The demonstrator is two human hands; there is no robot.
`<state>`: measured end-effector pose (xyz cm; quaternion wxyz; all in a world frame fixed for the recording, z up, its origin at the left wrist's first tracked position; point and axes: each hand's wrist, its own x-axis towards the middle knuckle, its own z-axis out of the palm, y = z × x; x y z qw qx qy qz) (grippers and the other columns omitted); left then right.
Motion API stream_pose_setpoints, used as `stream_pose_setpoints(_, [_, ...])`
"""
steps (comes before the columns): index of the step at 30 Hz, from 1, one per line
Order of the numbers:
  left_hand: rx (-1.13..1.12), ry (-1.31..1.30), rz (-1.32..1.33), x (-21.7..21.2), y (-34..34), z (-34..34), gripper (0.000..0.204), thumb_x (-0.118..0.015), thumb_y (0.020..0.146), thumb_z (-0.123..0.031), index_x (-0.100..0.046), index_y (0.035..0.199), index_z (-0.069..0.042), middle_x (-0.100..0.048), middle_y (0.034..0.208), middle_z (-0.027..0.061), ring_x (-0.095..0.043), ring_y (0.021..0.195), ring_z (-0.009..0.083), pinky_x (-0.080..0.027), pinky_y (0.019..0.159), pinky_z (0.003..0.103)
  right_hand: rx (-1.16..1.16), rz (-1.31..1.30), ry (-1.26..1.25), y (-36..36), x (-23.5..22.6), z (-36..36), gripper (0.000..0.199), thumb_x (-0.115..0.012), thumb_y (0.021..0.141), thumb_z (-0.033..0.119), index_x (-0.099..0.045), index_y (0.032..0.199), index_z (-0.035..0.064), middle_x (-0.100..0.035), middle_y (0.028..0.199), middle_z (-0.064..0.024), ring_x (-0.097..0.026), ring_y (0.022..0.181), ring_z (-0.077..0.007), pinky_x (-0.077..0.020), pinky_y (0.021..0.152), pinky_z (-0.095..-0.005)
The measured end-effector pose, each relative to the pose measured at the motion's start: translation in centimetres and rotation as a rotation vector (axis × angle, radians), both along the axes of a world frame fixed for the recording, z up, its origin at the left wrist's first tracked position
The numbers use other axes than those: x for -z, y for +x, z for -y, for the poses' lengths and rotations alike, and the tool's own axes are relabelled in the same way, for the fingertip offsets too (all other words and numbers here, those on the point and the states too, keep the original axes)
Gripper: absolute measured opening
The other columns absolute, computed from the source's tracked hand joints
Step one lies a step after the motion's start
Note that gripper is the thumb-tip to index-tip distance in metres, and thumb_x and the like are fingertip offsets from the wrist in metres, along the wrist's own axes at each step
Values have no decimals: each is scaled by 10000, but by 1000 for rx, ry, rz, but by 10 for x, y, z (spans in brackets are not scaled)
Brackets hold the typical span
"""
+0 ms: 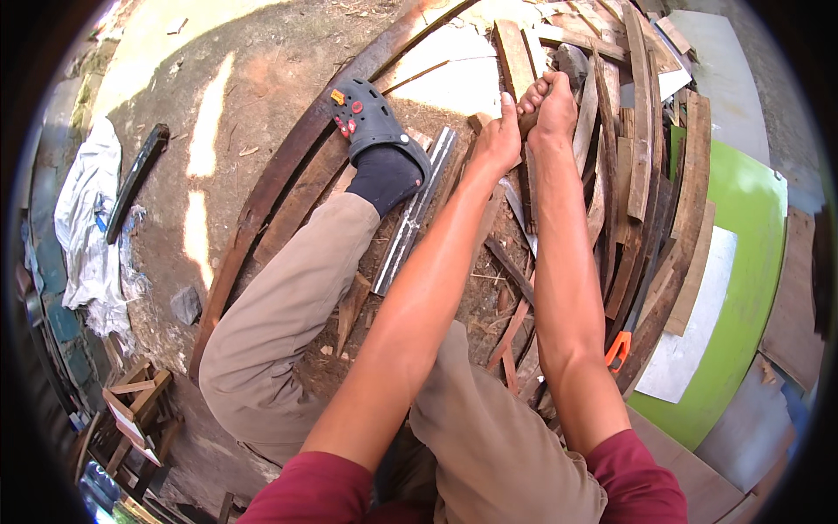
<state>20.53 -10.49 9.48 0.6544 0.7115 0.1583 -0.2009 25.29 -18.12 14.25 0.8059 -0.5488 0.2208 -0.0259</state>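
Both my arms reach forward over a heap of wood strips, and the hands are close together. My left hand (498, 141) is closed, its thumb pointing up, beside a wooden plank (513, 54). Just to its right, my right hand (556, 106) is curled into a fist with the fingers toward the left. A bit of brown wood shows between the two hands, but what either one grips is hidden. A grey stone (573, 65) lies right beyond the right hand. To the left of my left forearm lies a silver metal channel (414, 212).
My left foot, in a dark clog (371, 118), rests by a long curved beam (253, 210). An orange-handled tool (618, 351) lies beside the strips at right, near a green panel (729, 262). A white sack (87, 218) and a grey rock (185, 305) are at left.
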Motion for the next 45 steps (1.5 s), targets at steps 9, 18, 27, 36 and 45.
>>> stream_pose_setpoints(9, [-53, -13, 108, 4, -17, 1, 860, -152, 1022, -641, -662, 1203, 27, -630, 1153, 375, -571, 1181, 507, -447, 1001, 523, -32, 15, -37, -25, -5, -1, 321, -500, 957, 305, -400, 709, 127, -387, 608, -22, -411, 557, -178, -413, 568, -349])
stream_pose_setpoints(18, [-14, 2, 23, -1, -13, 0, 910, -178, 1022, -642, -688, 1067, 110, -654, 1071, 378, -609, 1107, 513, -470, 960, 526, 26, -24, -46, -23, -18, -11, 339, -485, 963, 243, -406, 656, 121, -392, 580, -5, -400, 534, -145, -363, 528, -319])
stream_pose_setpoints(27, [-65, -98, 180, 10, -57, -8, 801, -278, 1035, -621, -628, 771, 50, -644, 727, 193, -605, 730, 243, -460, 707, 422, 12, 142, -83, -97, -20, -20, 344, -409, 982, 193, -392, 654, 91, -408, 614, -42, -390, 577, -161, -345, 562, -313])
stream_pose_setpoints(36, [-40, -615, 209, 58, -227, -47, 543, -332, 1097, -349, -667, 910, 35, -666, 808, 101, -621, 793, 206, -485, 784, 392, -340, 480, -609, -266, -6, -51, 282, -480, 866, 71, -448, 596, -6, -442, 578, -67, -441, 582, -156, -500, 795, -402])
stream_pose_setpoints(45, [-123, -314, 151, 0, -197, -72, 476, -438, 1077, -402, -684, 974, -8, -697, 905, 61, -628, 840, 137, -490, 800, 307, -165, 477, -334, -272, -93, 9, 382, -454, 905, 193, -323, 564, 80, -355, 519, -44, -327, 511, -161, -296, 571, -330])
